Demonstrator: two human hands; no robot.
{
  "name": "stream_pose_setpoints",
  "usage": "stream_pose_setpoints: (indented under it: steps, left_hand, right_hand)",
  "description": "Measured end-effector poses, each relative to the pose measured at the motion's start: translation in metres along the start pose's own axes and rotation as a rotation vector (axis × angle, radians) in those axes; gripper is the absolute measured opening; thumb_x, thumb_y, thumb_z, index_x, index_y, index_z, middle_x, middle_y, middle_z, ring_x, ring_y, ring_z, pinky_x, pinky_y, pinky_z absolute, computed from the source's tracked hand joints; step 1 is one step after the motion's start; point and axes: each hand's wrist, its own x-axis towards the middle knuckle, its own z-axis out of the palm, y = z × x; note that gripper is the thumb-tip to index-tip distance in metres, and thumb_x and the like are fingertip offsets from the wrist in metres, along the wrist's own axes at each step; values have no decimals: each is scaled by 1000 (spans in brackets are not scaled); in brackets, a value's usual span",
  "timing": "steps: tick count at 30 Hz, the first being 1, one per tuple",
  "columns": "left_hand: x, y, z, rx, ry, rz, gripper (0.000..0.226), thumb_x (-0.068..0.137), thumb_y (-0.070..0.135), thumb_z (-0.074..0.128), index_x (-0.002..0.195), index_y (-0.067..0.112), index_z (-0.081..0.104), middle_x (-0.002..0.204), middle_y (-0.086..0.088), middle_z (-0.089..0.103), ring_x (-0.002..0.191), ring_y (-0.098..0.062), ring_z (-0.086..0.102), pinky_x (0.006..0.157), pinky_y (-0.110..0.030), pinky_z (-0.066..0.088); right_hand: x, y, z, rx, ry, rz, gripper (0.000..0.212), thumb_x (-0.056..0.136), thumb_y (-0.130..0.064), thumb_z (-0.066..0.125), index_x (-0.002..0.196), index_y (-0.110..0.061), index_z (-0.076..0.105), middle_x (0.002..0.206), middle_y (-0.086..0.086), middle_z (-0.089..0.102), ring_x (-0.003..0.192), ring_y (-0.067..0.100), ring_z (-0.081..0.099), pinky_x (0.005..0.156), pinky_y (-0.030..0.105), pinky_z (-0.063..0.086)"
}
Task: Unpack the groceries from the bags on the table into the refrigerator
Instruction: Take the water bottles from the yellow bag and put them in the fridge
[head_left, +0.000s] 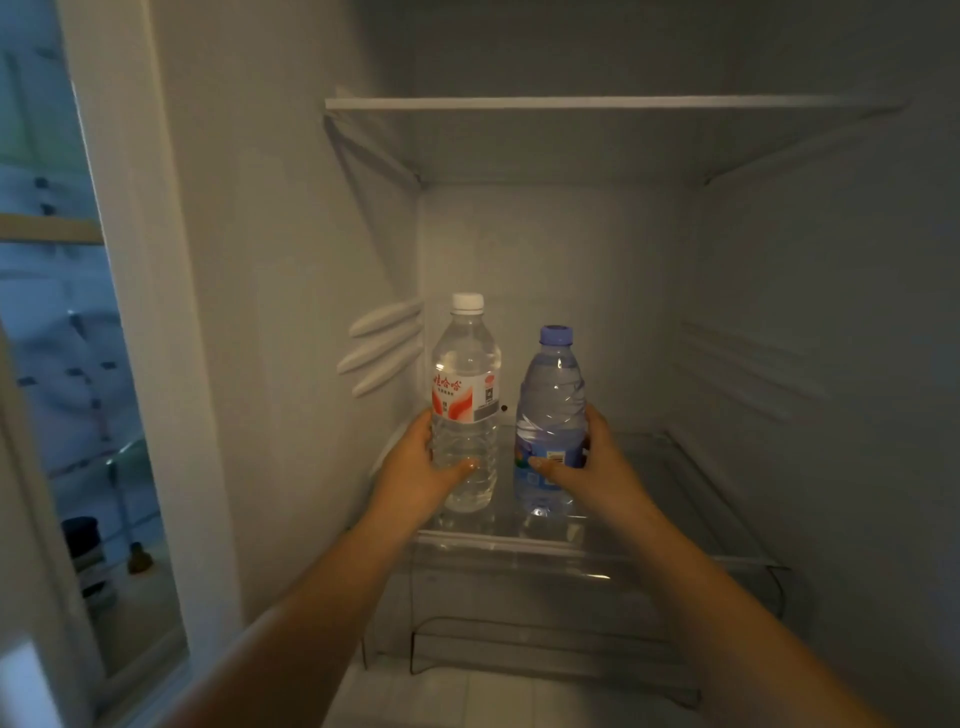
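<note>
Both my arms reach into the open refrigerator. My left hand (415, 467) grips a clear water bottle (466, 395) with a white cap and a red-and-white label. My right hand (597, 462) grips a bluish water bottle (551, 410) with a purple-blue cap and a blue label. The two bottles stand upright side by side at the left part of a glass shelf (675, 499), their bases at or just above its surface. Thumbs wrap across the bottles' fronts; the other fingers are hidden behind them.
A white upper shelf (571, 104) spans the fridge above the bottles. Under the glass shelf sits a clear drawer (545, 623). The fridge's left wall (291, 312) has rib supports. Left of the door frame (140, 312), a blurred room shows.
</note>
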Motion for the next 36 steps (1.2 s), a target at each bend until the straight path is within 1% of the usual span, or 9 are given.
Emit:
stream_pose_setpoints:
  steps: [3,6,9,13,15,20,26,30,36]
  left_hand:
    - [3,-7,1,41,40,-11,45,77,11,74,102,38,47,95,25,54,105,-12,57,94,-36,47]
    - [12,-13,8,91,108,-16,41,75,18,76,107,30,52,107,12,61,106,-16,59,94,-42,48]
    - [29,-20,18,162,167,-17,46,74,23,77,116,19,59,113,0,65,103,-19,62,90,-42,51]
    - [55,-31,28,194,263,-49,51,69,28,80,115,18,61,112,-4,65,97,-22,63,85,-45,54]
    - [66,-37,32,215,297,-59,54,67,32,81,115,18,61,112,-4,64,95,-22,64,84,-45,54]
    - [89,-48,41,255,333,-47,57,66,37,80,115,20,59,112,-3,63,99,-22,63,85,-45,54]
    - [107,-65,47,271,395,-28,50,68,41,77,112,26,59,108,1,63,96,-20,63,80,-44,55]
    - [117,-65,49,288,435,-5,49,73,31,76,117,20,57,113,-4,58,100,-23,59,83,-41,52]
    - [133,-76,52,320,491,-6,52,75,33,74,121,18,55,113,-4,58,100,-23,58,81,-38,51]
  right_hand:
    - [2,4,0,-51,-15,26,75,78,-8,73,137,-21,30,113,-12,50,95,1,52,67,6,46]
    - [8,8,0,-52,-16,61,78,77,-9,74,139,-20,28,119,-8,48,105,9,50,75,13,46]
    - [20,11,0,-56,-12,102,80,76,-9,74,140,-19,27,122,-4,48,108,13,51,84,25,48]
    - [42,19,4,-138,22,124,80,75,-15,77,138,-20,28,129,4,52,114,25,55,95,43,48]
    - [54,21,9,-178,20,133,80,76,-17,76,139,-20,27,131,5,52,114,26,55,94,40,48]
    - [82,25,23,-235,32,131,77,78,-19,75,139,-17,28,132,9,51,113,28,55,84,31,44]
    - [111,33,36,-254,29,143,75,80,-22,72,140,-16,27,137,9,48,117,29,53,92,35,45]
    - [126,39,42,-248,21,131,72,81,-21,72,138,-15,29,135,9,50,116,29,53,88,31,43]
    - [144,45,50,-237,11,124,71,82,-23,70,139,-15,29,136,9,49,117,29,53,89,31,43]
